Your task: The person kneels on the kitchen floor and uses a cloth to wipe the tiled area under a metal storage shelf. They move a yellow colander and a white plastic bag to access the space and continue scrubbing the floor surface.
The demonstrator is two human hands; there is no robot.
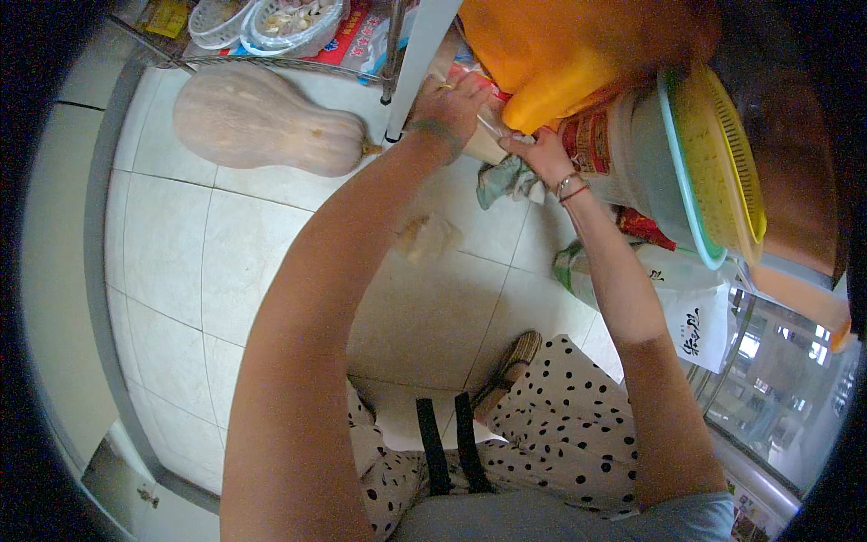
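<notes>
My left hand (450, 107) reaches into the gap beside a pale shelf leg, its fingers curled over a clear plastic bag (490, 115) with red print. My right hand (545, 159) is at the bag's near right side, thumb and fingers closed at its edge; the fingertips are partly hidden. An orange cloth or bag (551, 63) hangs just above both hands. Below them, a crumpled grey-green cloth or bag (508, 183) lies on the tiles. To the right of my right hand is a whitish bucket (623, 149) with a red label.
A large pale squash (266, 119) lies on the floor at left. Baskets (293, 25) stand on a low shelf behind it. Yellow and blue-rimmed basins (718, 163) lean at right, above a white bag (691, 303). A brownish scrap (428, 237) lies on the tiles.
</notes>
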